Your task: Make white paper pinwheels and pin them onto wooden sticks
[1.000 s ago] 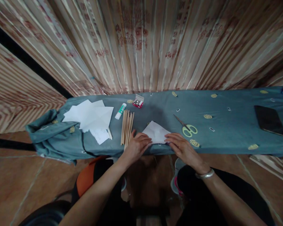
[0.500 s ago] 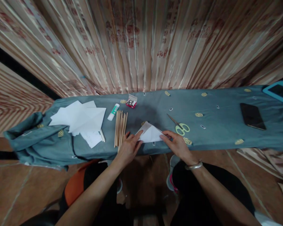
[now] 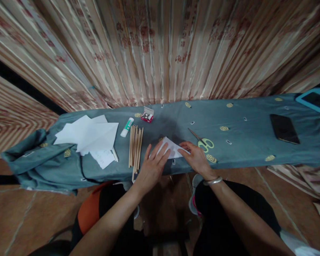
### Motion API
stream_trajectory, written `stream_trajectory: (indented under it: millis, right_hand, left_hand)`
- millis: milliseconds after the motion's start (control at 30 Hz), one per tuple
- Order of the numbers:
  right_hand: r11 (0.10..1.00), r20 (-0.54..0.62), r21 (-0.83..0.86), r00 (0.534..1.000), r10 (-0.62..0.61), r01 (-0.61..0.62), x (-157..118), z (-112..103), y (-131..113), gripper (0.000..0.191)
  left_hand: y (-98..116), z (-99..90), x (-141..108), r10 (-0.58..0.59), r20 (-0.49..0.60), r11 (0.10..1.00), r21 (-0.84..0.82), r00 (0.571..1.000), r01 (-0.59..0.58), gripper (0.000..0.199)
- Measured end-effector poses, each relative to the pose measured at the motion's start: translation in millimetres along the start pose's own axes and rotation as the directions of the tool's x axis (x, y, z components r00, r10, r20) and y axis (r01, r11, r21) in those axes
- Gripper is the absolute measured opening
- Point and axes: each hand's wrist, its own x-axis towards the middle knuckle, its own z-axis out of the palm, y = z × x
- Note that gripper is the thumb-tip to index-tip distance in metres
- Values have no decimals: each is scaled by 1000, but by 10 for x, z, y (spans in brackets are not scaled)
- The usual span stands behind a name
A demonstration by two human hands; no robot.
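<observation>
Striped, patterned curtains point(image 3: 160, 53) hang in folds behind a long table spread with a blue-green cloth point(image 3: 245, 142). Near its front edge, between the two hands, lies a folded white paper point(image 3: 172, 147). The left hand point(image 3: 152, 167) is flat, fingers spread and grasping nothing, pressing on the paper, probably to keep the fold from slipping. The right hand point(image 3: 198, 160) is partly curled, its thumb and fingertips at the paper's right corner, seemingly to steer that end; whether they truly pinch it is hard to tell in this dim light. Wooden sticks point(image 3: 136, 145) lie just beside the left hand and scissors point(image 3: 202, 141) beyond the right, both apparently set aside within easy reach. The cloth looks smooth under the work but bunches at the left end, above a brown floor point(image 3: 13, 213).
</observation>
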Motion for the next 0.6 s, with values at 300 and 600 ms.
stream_trajectory:
  millis: [300, 600]
  right_hand:
    - [992, -28, -127, 999, -29, 25, 17, 27, -57, 23]
    - [985, -24, -169, 999, -22, 17, 24, 32, -80, 25]
  left_hand:
    - [172, 129, -58, 4, 224, 1000, 7, 975, -6, 61]
    - [167, 136, -64, -17, 253, 1000, 11, 967, 15, 65]
